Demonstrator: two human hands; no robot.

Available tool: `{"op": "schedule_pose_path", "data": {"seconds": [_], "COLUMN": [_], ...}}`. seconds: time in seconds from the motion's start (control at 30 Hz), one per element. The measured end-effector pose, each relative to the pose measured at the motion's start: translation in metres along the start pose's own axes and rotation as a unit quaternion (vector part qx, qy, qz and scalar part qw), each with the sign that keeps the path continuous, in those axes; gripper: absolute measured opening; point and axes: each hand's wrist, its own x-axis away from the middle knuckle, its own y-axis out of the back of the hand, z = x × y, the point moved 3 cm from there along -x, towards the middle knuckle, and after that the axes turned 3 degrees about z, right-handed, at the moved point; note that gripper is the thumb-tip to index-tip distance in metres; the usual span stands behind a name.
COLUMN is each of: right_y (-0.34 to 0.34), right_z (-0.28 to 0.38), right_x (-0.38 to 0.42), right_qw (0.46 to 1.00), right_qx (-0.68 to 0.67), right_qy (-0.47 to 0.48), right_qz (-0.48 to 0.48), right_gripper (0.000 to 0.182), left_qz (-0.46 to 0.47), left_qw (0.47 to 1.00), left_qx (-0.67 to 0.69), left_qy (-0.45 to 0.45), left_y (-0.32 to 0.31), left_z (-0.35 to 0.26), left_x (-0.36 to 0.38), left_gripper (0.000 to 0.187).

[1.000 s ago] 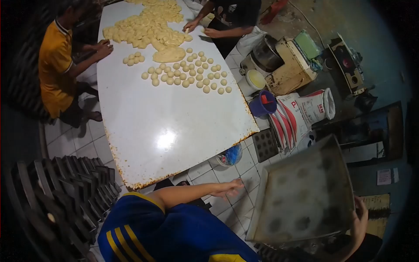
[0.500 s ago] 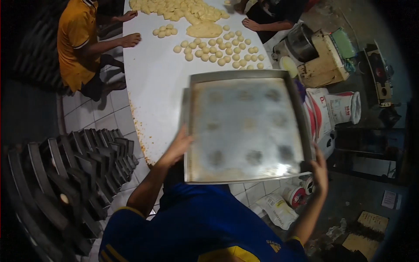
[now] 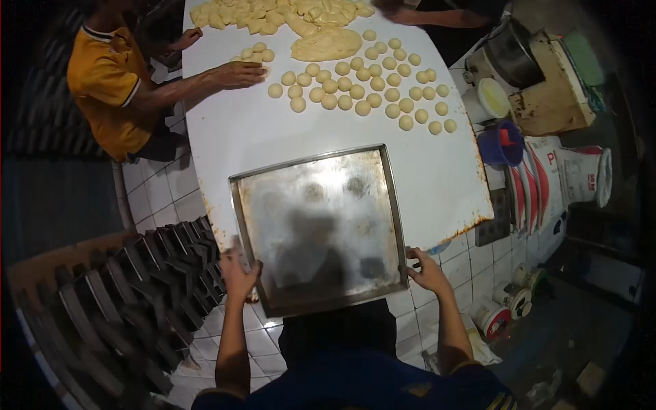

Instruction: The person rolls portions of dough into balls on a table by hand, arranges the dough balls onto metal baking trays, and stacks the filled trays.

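Note:
A square metal tray with dark round stains lies level over the near edge of the white table, its near side jutting past it. At the tray's left side, near the front corner, is my left hand, slightly blurred, its fingers along the rim. My right hand grips the tray's right rim with thumb and fingers. Beyond the tray, many round dough balls are spread over the table, with a long dough piece and a heap of cut dough behind them.
A person in an orange shirt reaches over small dough balls at the left. Another person's arm shows at the far right. Stacked dark trays stand at lower left. Right of the table are a purple bucket, sacks and tubs.
The tray has moved left and down onto the table's near edge, with both my hands still at its sides. The person in orange has reached farther towards the small dough balls.

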Motion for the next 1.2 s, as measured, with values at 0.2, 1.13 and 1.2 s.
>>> {"op": "schedule_pose_path", "data": {"seconds": [0.2,1.13,1.2], "right_y": [0.099,-0.066,-0.100], "right_z": [0.152,0.234,0.215], "right_x": [-0.189,-0.237,-0.234], "right_qw": [0.934,0.967,0.959], "right_qx": [0.236,0.015,0.050], "right_qy": [0.233,0.239,0.270], "right_qz": [-0.130,0.091,0.064], "right_gripper": [0.049,0.038,0.039], "left_qz": [-0.093,0.005,0.023], "left_qw": [0.973,0.974,0.985], "left_qx": [0.080,0.177,0.126], "left_qy": [-0.198,-0.144,-0.114], "left_y": [-0.002,0.026,-0.003], "left_z": [-0.190,-0.106,-0.082], "left_x": [-0.187,-0.189,-0.165], "left_gripper": [0.072,0.045,0.051]}}
